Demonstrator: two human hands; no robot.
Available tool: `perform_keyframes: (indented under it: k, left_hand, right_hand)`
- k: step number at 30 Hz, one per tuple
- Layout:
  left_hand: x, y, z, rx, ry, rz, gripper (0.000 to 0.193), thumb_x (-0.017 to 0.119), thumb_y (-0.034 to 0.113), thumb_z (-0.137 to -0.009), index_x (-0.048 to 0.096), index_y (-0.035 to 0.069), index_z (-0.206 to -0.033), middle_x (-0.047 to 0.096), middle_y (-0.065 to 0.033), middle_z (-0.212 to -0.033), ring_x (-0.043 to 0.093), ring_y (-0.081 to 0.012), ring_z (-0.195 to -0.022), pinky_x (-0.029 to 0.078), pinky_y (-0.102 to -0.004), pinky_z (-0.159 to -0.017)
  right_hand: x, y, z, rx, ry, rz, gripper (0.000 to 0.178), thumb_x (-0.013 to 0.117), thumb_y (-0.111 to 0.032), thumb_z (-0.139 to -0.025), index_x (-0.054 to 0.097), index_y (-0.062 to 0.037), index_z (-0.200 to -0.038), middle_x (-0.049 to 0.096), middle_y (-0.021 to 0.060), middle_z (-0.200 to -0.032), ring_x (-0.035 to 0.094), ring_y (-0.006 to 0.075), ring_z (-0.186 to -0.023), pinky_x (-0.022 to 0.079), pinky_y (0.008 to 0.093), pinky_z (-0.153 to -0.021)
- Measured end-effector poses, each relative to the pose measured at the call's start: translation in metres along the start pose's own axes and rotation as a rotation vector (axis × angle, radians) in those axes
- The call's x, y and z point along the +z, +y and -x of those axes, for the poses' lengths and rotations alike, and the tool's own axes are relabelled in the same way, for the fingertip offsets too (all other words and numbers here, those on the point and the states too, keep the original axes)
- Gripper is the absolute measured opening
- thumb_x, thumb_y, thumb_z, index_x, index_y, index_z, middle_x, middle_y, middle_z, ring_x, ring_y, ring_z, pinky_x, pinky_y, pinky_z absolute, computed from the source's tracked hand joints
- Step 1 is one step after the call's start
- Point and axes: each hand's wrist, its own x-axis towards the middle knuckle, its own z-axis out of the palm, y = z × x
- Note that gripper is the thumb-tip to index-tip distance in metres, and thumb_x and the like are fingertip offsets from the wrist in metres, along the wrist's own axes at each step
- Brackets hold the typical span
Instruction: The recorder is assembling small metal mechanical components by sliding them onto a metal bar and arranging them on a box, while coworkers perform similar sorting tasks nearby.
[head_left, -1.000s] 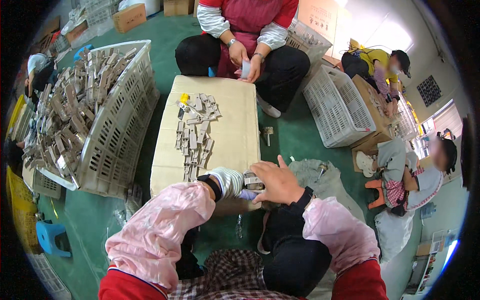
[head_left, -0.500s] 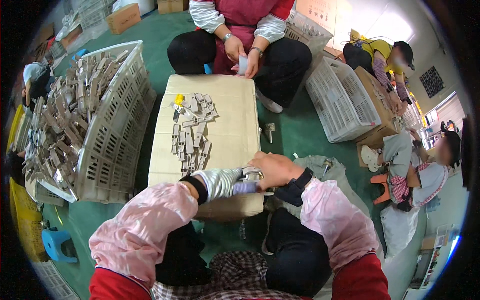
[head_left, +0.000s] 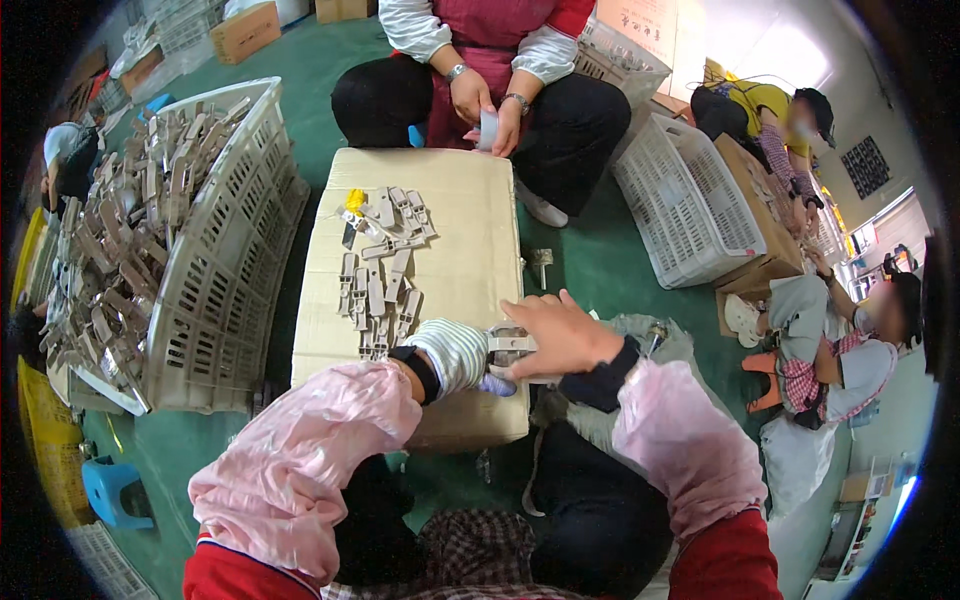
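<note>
My left hand [head_left: 452, 352], in a striped glove, is closed on a grey plastic part [head_left: 510, 345] near the right edge of a cardboard-topped work surface [head_left: 465, 260]. My right hand [head_left: 568, 342] is bare, its fingers spread apart, just right of that part; its thumb is beside the part's lower end. Whether the palm touches the part is hidden. Several similar grey plastic parts [head_left: 377, 290] lie loosely grouped on the left half of the surface. A small yellow item [head_left: 355, 200] sits at the far end of the group.
On the left stands a white crate [head_left: 215, 270] heaped with grey parts. Opposite me sits a co-worker, whose hands [head_left: 485, 115] hold a pale piece. A metal fitting [head_left: 541, 266] lies on the green floor. Another white crate [head_left: 690, 205] and a plastic bag [head_left: 640, 335] are at right.
My right hand has opened from a grip around the part, its fingers now spread. My left hand has shifted slightly right and up, still holding the part, which shows more now.
</note>
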Motion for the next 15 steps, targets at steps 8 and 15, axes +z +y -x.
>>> perform_keyframes:
  k: [8, 15]
  left_hand:
    - [0.010, -0.034, -0.031, -0.069, -0.226, 0.025, 0.060, 0.057, 0.062, -0.077, 0.063, 0.008, -0.101, 0.065, -0.0177, -0.077, 0.063, -0.0366, -0.075, 0.050, -0.0422, -0.067]
    - [0.015, -0.058, -0.033, -0.127, -0.172, 0.151, 0.062, 0.056, 0.063, -0.077, 0.063, 0.006, -0.100, 0.065, -0.0186, -0.077, 0.063, -0.0369, -0.075, 0.050, -0.0426, -0.067]
  right_hand:
    - [0.030, -0.006, 0.005, -0.042, 0.402, 0.260, 0.086, 0.083, -0.037, -0.054, 0.045, -0.0069, -0.126, 0.053, 0.0093, -0.118, 0.046, 0.0274, -0.120, 0.030, 0.0595, -0.101]
    - [-0.001, 0.016, -0.035, -0.080, 0.140, 0.001, 0.062, 0.081, -0.031, -0.053, 0.060, -0.0128, -0.110, 0.058, 0.0113, -0.104, 0.058, 0.0320, -0.095, 0.046, 0.0410, -0.086]
